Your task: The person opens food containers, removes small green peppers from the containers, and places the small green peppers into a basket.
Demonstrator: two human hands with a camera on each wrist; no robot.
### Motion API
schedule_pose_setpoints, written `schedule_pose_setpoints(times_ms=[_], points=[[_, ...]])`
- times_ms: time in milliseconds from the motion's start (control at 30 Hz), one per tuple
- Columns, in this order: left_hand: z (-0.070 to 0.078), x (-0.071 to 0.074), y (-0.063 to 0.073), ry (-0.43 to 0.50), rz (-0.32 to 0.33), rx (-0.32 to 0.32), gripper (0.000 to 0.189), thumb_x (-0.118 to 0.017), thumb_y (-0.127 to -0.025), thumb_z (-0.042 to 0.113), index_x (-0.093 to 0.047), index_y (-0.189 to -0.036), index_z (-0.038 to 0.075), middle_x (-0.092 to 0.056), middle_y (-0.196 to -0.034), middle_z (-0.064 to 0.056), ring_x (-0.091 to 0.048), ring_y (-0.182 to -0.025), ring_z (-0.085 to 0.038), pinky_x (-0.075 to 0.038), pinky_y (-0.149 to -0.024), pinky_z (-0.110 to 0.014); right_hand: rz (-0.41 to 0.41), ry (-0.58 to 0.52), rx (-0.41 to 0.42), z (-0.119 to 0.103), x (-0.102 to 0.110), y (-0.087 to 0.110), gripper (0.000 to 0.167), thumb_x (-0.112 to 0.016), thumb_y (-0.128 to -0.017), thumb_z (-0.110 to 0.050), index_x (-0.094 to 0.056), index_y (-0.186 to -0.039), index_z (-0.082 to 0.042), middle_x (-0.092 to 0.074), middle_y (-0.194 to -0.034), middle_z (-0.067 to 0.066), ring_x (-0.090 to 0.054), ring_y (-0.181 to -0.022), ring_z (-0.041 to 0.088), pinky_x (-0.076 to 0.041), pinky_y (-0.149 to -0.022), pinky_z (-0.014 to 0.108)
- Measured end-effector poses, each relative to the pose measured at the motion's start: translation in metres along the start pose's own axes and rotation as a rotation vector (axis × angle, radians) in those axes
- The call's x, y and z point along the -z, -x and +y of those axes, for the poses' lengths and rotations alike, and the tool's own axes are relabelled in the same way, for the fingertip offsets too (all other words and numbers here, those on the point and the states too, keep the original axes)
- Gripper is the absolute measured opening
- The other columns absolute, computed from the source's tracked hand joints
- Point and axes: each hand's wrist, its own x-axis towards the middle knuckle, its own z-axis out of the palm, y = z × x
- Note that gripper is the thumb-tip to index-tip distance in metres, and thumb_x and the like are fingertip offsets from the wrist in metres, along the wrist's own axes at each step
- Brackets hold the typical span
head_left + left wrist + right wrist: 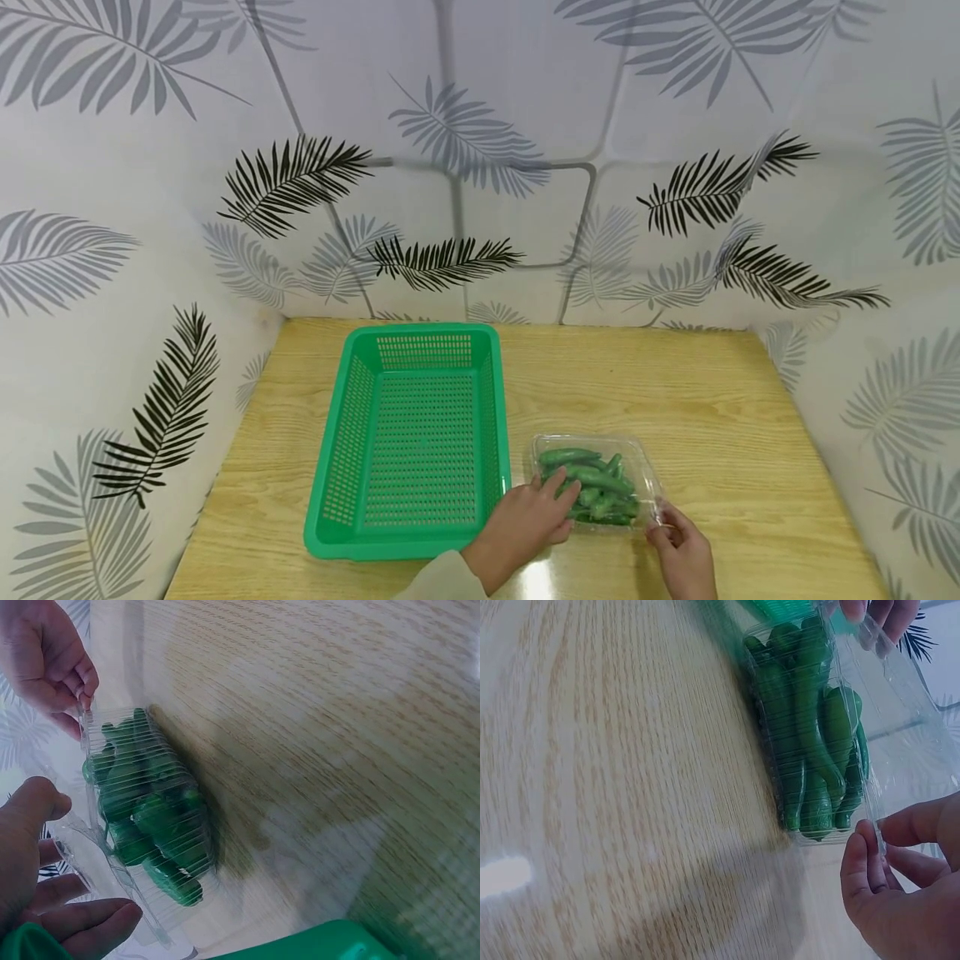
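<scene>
A clear plastic box (647, 467) holding several green peppers (592, 479) sits on the table, right of the green basket. My right hand (684, 550) pinches its near right corner; in the right wrist view, thumb and fingers (861, 847) meet on the thin plastic rim. My left hand (525, 517) reaches over the box's left side with fingers spread above the peppers. In the left wrist view its thumb and fingers (112, 922) are apart, beside the clear plastic edge. A transparent lid (907, 712) extends from the rim in the right wrist view.
A green plastic basket (497, 400) with slotted walls and floor stands on the left half of the wooden table (637, 375); nothing lies in it. Leaf-patterned cloth (480, 208) encloses the table at the back and both sides. My left forearm passes the basket's near right corner.
</scene>
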Motion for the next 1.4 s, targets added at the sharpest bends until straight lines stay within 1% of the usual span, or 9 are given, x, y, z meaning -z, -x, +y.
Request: schedule_pose_setpoints(times_ms=[100,200,267,333,500,733,867,1033,1400], points=[[-0.003,0.002,-0.002,0.004,0.078,0.004,0.039,-0.057,-0.09,0.039,-0.057,-0.123,0.02,-0.058,-0.121,-0.004,-0.067,-0.085,-0.016,-0.043,-0.04,-0.015,0.024,0.028,0.021,-0.001,0.001,-0.001,0.041,-0.054,-0.088,0.004,-0.046,-0.128,0.013,-0.057,-0.106,0.025,-0.055,-0.068,-0.005,-0.047,-0.062,0.015],[-0.009,0.011,-0.007,0.057,0.169,0.016,0.038,-0.06,-0.088,0.034,-0.057,-0.122,0.016,-0.061,-0.115,-0.003,-0.063,-0.064,-0.006,-0.033,-0.037,-0.011,0.058,0.056,0.045,-0.002,0.003,-0.001,0.041,-0.053,-0.088,0.005,-0.049,-0.128,0.007,-0.057,-0.107,0.025,-0.054,-0.069,-0.007,-0.047,-0.062,0.015],[-0.015,0.017,-0.011,0.103,0.197,0.015,0.039,-0.061,-0.088,0.033,-0.057,-0.123,0.016,-0.061,-0.112,0.0,-0.056,-0.053,-0.002,-0.029,-0.037,-0.01,0.075,0.071,0.054,-0.002,0.005,-0.001,0.041,-0.053,-0.087,0.004,-0.051,-0.128,0.005,-0.057,-0.107,0.024,-0.053,-0.07,-0.008,-0.047,-0.062,0.014],[-0.019,0.022,-0.013,0.158,0.18,0.0,0.042,-0.062,-0.089,0.035,-0.055,-0.125,0.015,-0.06,-0.113,0.001,-0.048,-0.046,-0.001,-0.028,-0.038,-0.01,0.074,0.06,0.065,-0.001,0.006,0.0,0.041,-0.053,-0.087,0.005,-0.05,-0.128,0.006,-0.057,-0.107,0.024,-0.054,-0.07,-0.007,-0.047,-0.062,0.013],[-0.026,0.029,-0.014,0.236,0.102,-0.025,0.04,-0.057,-0.091,0.038,-0.055,-0.123,0.014,-0.06,-0.116,0.002,-0.047,-0.046,-0.001,-0.034,-0.042,-0.01,0.059,0.032,0.075,0.003,0.005,0.001,0.04,-0.053,-0.087,0.007,-0.05,-0.127,0.009,-0.057,-0.105,0.024,-0.055,-0.069,-0.005,-0.047,-0.062,0.014],[-0.032,0.03,-0.016,0.291,0.12,0.007,0.034,-0.053,-0.094,0.04,-0.054,-0.114,0.013,-0.065,-0.094,0.003,-0.039,-0.041,0.002,-0.033,-0.041,-0.01,0.033,0.035,0.033,0.006,0.004,0.0,0.041,-0.052,-0.088,0.002,-0.049,-0.129,0.007,-0.057,-0.107,0.023,-0.056,-0.07,-0.004,-0.049,-0.063,0.017],[-0.036,0.033,-0.021,0.299,0.168,0.035,0.036,-0.051,-0.095,0.04,-0.053,-0.116,0.011,-0.065,-0.105,-0.001,-0.05,-0.046,-0.001,-0.038,-0.043,-0.01,-0.009,0.033,-0.007,0.006,0.005,-0.002,0.043,-0.049,-0.089,0.001,-0.046,-0.132,0.005,-0.054,-0.113,0.025,-0.056,-0.072,-0.004,-0.05,-0.067,0.019],[-0.043,0.038,-0.029,0.304,0.226,0.081,0.035,-0.049,-0.096,0.038,-0.055,-0.116,0.01,-0.065,-0.106,-0.003,-0.063,-0.063,-0.007,-0.045,-0.05,-0.012,-0.025,0.037,-0.012,0.005,0.005,-0.003,0.043,-0.049,-0.09,0.001,-0.045,-0.133,0.005,-0.052,-0.115,0.024,-0.056,-0.073,-0.004,-0.05,-0.067,0.019],[-0.052,0.042,-0.041,0.451,0.243,0.185,0.036,-0.042,-0.1,0.034,-0.057,-0.118,0.007,-0.064,-0.109,-0.006,-0.065,-0.091,-0.015,-0.052,-0.07,-0.023,-0.006,0.034,0.0,0.002,0.006,0.0,0.042,-0.049,-0.089,0.001,-0.047,-0.132,0.006,-0.053,-0.114,0.025,-0.056,-0.072,-0.005,-0.048,-0.066,0.017]])
